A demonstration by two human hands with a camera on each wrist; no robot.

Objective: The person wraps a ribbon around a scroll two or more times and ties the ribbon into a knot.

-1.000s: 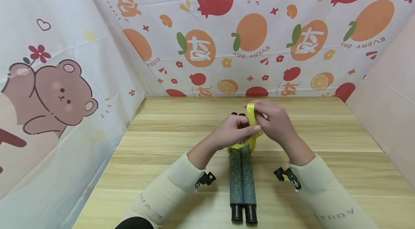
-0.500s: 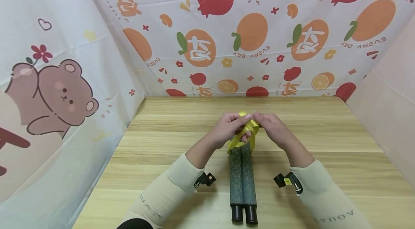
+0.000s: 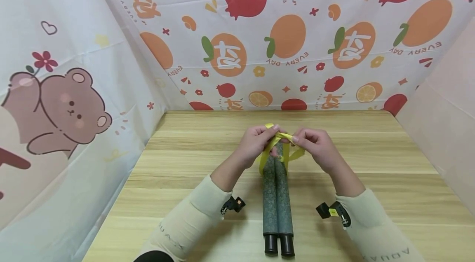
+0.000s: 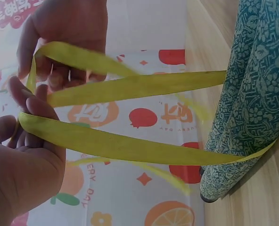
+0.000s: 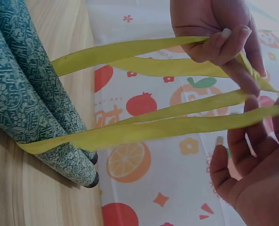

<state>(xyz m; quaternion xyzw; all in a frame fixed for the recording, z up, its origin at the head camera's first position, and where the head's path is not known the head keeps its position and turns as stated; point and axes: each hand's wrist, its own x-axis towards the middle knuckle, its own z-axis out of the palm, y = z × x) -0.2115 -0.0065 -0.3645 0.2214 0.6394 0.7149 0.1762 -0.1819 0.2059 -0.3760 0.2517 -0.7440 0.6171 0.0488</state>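
A rolled scroll [image 3: 277, 204] in teal floral brocade, its two rolls side by side with black end knobs, lies lengthwise on the table. Yellow ribbon [image 4: 130, 146] passes round it near the far end, and its strands rise to both hands. My left hand [image 3: 252, 144] pinches the ribbon between thumb and fingers, above and left of the scroll. On the right, my right hand [image 3: 317, 146] pinches another part, with a short stretch of ribbon [image 3: 285, 136] running between the hands. In the right wrist view, strands of ribbon [image 5: 177, 127] cross near the fingertips; whether a knot exists I cannot tell.
The scroll rests on a light wood-grain table [image 3: 185, 171]. Behind it hangs a fruit-print cloth [image 3: 289, 64], and a bear-print cloth [image 3: 74, 109] covers the left side. Small black camera mounts [image 3: 233, 204] sit at both wrists.
The hands came together over the ribbon, then drew apart, the right one moving right. The raised loop has gone, and ribbon now spans between the hands. The scroll stays in place.
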